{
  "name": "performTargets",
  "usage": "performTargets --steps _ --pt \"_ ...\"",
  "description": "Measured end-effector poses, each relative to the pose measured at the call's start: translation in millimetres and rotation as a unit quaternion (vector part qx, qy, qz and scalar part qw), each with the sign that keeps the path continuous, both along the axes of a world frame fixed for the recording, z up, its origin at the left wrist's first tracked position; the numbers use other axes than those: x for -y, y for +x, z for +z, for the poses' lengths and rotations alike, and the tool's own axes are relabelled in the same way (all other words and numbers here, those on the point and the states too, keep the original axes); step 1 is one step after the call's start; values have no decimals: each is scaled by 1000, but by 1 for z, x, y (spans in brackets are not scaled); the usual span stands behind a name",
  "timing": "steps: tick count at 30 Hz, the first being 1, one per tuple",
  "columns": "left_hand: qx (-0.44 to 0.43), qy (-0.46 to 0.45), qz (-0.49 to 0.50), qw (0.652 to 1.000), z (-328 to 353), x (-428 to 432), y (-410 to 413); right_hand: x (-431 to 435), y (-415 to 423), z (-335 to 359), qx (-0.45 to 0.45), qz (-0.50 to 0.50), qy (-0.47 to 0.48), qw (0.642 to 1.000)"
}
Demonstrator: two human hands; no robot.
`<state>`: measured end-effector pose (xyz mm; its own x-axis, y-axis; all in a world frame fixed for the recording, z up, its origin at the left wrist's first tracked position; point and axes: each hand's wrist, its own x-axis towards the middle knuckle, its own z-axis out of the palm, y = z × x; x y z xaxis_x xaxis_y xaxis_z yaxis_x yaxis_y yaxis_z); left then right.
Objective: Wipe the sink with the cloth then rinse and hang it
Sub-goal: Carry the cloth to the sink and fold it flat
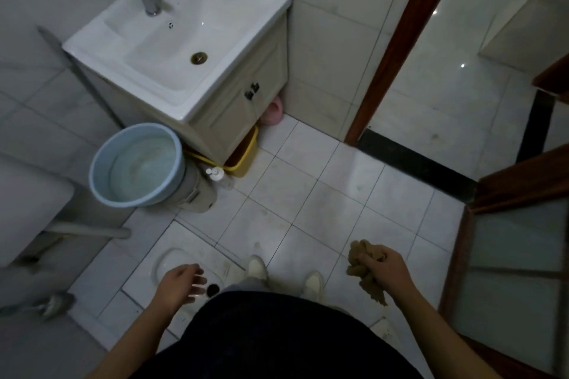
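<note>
While the right hand (380, 269) grips the bunched brown cloth (365, 268) (left hand (180, 283) loose, empty), the washbasin (172, 49) at upper left awaits wiping.

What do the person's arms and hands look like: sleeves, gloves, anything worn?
The left forearm and right forearm are bare, with no sleeves showing. The left hand and right hand wear no gloves; no watch, ring or bracelet is visible. Dark clothing covers the torso.
</note>
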<state>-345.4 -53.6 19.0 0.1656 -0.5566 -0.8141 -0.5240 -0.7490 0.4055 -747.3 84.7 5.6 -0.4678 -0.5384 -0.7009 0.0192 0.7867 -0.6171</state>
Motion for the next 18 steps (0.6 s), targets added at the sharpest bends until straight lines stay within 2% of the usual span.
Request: performTargets --steps 4,9,11,13,14,18 --pt "14 43 24 999 -8 21 -5 58 -24 8 26 -12 -40 999" --pt "23 77 20 997 -23 79 -38 111 -57 8 -12 -7 -19 1000" --pt "13 89 -7 996 -27 114 -64 128 -74 8 6 -26 10 1000" --pt "3 104 -39 994 -29 153 -95 143 -88 11 76 -54 52 994" --pt "-1 103 -52 993 -32 173 -109 148 -95 10 57 -41 59 996" --pt "-22 67 -130 989 -31 254 -180 171 -128 14 66 -126 40 989"
